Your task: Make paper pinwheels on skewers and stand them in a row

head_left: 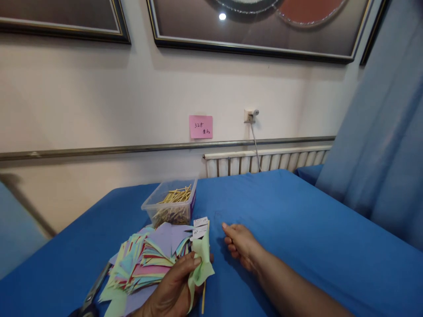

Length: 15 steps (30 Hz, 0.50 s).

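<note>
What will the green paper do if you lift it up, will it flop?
Probably floppy: the green paper bends and droops where the left hand pinches it. Likely very light, being a thin sheet. It may crease easily, since it looks crumpled.

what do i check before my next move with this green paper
1. Left hand grips the green paper: ok, thumb pressed on it.
2. Right hand empty: cannot tell, its fingers curl under as it lies on the blue cloth.
3. Stick with the paper: ok, it shows just below the fold.
4. Box of sticks open and near: ok, it stands behind the paper pile.
5. Pile tidy: not ok, the pieces lie fanned out and loose.
6. Scissors away from both hands: ok, they lie left of the pile.
</note>
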Motion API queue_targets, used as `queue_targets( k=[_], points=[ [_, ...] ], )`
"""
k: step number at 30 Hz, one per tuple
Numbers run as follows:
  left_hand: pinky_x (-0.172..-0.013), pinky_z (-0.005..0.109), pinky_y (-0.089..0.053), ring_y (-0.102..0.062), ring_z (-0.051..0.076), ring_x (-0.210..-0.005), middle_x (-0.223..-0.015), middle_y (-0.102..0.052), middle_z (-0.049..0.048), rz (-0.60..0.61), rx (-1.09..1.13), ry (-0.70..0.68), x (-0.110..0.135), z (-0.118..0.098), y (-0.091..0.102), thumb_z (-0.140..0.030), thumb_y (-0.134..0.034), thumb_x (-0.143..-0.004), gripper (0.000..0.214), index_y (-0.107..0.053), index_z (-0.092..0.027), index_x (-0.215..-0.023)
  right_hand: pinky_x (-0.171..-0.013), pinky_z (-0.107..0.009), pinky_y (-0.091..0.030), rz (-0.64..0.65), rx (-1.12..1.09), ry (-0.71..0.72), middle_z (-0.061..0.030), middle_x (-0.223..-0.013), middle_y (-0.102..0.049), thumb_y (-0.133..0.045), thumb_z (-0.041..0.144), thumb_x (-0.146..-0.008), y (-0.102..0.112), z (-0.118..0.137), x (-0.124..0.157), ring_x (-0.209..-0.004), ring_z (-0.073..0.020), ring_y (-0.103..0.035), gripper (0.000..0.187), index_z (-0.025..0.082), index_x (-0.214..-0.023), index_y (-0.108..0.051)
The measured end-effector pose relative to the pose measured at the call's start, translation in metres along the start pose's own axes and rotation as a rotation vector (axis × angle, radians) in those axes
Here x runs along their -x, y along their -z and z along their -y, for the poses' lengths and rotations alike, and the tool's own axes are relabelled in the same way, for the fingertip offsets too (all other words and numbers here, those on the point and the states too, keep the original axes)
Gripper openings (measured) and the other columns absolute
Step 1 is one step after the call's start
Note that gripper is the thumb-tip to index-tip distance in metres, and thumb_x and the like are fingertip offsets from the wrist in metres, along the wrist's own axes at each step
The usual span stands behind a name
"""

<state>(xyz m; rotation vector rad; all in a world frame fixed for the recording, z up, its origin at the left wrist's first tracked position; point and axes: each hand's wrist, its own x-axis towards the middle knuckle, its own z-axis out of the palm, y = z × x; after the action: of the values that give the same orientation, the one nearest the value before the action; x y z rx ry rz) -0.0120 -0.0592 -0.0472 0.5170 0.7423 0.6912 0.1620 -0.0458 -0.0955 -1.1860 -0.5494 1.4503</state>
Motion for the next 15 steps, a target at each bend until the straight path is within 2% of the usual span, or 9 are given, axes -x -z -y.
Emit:
queue_targets(
  k=[2,5,11,15],
  points=[
    [-0.044,0.017,-0.048,-0.065,0.015,-0.053,-0.065,-0.069,0.0087,-0.006,0.025,0.006,-0.002,-0.0006,0.0008,-0.002,-0.065,-0.069,0.008,-0.062,-0.006,-0.075,-0.033,-0.014,-0.015,-0.027,0.025,0.013,0.0082,-0.046,-0.045,-0.064,0.043,-0.075,0.0033,-0.0017,-0.0045,-0.031,-0.0024,-0.031,0.032,0.018,-0.065,-0.046],
    [-0.04,0.015,-0.047,-0.064,0.014,-0.053,-0.062,-0.067,0.0061,-0.044,0.06,-0.002,-0.0053,-0.0009,0.002,-0.002,-0.059,-0.074,0.006,-0.06,-0.008,-0.074,-0.035,-0.015,-0.025,-0.051,0.036,0.018,0.0068,-0.048,-0.047,-0.064,0.035,-0.075,0.0067,-0.0036,-0.0093,-0.035,-0.0036,-0.039,0.025,0.017,-0.065,-0.05],
    [-0.042,0.015,-0.049,-0.065,0.013,-0.053,-0.064,-0.067,0.0058,-0.084,0.064,-0.01,-0.007,0.0,-0.0013,-0.003,-0.055,-0.078,0.007,-0.06,-0.007,-0.078,-0.044,-0.019,-0.039,-0.032,0.025,0.033,0.0027,-0.054,-0.055,-0.058,0.021,-0.076,0.0052,-0.0086,-0.0117,-0.041,-0.0065,-0.051,0.009,0.015,-0.071,-0.053],
    [-0.041,0.014,-0.049,-0.065,0.013,-0.053,-0.062,-0.066,0.0053,-0.047,0.069,-0.035,-0.0076,0.0011,-0.0007,-0.002,-0.054,-0.076,0.009,-0.061,-0.009,-0.078,-0.046,-0.021,-0.041,0.015,0.014,0.079,-0.0002,-0.059,-0.062,-0.063,0.023,-0.072,0.0012,-0.0087,-0.0082,-0.046,-0.0102,-0.057,0.016,0.017,-0.078,-0.05]
  ],
)
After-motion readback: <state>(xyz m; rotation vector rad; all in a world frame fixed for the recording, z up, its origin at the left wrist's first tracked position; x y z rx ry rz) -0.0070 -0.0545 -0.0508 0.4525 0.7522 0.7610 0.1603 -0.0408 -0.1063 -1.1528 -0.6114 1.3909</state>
